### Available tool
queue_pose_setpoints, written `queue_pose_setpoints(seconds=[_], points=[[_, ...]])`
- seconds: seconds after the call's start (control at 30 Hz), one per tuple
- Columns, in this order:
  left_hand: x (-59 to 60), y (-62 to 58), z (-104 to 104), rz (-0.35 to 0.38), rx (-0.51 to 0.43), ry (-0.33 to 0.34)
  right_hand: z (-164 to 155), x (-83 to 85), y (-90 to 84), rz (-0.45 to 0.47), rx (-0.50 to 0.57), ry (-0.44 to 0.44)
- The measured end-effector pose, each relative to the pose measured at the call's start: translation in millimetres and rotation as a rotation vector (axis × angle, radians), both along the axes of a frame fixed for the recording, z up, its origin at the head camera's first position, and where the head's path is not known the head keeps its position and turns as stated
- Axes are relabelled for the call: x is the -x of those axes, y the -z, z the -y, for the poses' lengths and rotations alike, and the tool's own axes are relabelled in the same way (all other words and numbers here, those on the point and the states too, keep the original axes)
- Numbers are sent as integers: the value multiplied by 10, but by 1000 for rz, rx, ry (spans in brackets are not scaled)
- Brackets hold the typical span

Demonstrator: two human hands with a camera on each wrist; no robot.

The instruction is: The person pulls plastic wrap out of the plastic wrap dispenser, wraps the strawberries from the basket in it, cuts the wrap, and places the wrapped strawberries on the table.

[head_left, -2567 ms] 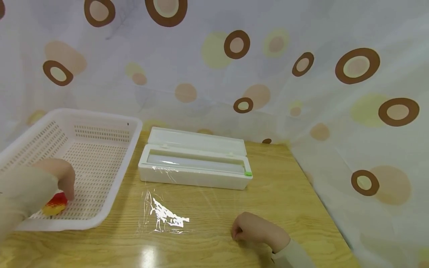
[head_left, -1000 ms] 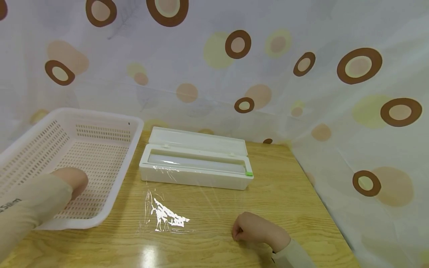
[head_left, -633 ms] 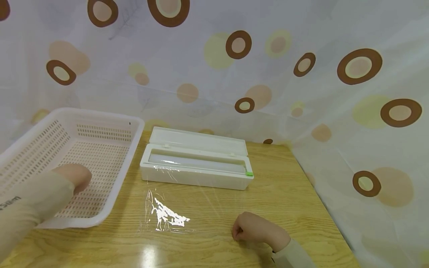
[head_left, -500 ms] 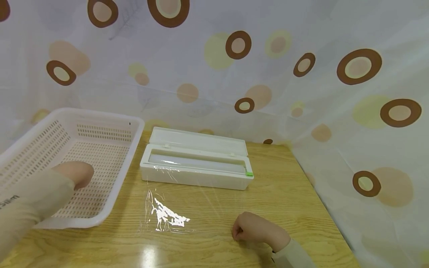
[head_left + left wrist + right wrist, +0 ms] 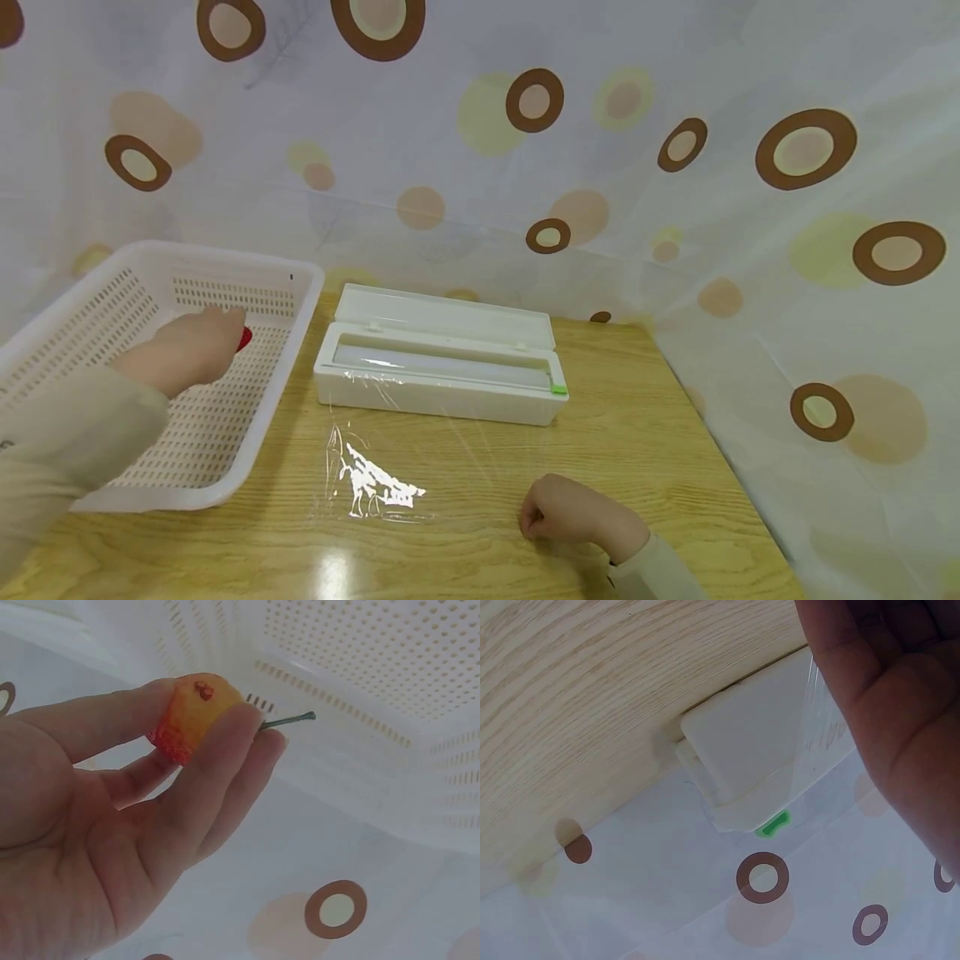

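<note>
wooden counter (image 5: pixel 645 417) holds drawn-out wrap (image 5: pixel 390 467) under the clenched right hand (image 5: pixel 573 512), while left-hand fingers (image 5: pixel 217 772) pinch a small fruit (image 5: pixel 191 712) above the basket (image 5: pixel 285 283), wrapping not yet begun.

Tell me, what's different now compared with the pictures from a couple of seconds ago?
The left hand has lifted from the near end of the white basket and moved toward its far wall, carrying the small red and yellow fruit it was touching on the basket floor; it now pinches it between thumb and fingers. The right hand, the cling film sheet and the open film dispenser box stayed put.
</note>
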State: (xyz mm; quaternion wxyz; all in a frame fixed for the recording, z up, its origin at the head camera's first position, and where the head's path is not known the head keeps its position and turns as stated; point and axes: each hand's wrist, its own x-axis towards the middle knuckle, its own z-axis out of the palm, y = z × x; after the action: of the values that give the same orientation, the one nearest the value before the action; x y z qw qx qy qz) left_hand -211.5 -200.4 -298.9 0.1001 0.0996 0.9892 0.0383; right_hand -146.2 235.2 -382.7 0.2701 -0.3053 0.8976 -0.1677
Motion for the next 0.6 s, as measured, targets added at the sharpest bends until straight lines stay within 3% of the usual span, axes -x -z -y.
queue_pose_setpoints(seconds=[0.27, 0.43, 0.6], points=[[-88, -211, -320, -184, -17, 51, 3, 6, 21, -14, -13, -2], [-176, -267, -513, -279, -28, 82, -1, 11, 34, -17, -9, 0], [-307, -316, -774, -377, -77, 155, -4, 17, 26, -18, -6, -3]])
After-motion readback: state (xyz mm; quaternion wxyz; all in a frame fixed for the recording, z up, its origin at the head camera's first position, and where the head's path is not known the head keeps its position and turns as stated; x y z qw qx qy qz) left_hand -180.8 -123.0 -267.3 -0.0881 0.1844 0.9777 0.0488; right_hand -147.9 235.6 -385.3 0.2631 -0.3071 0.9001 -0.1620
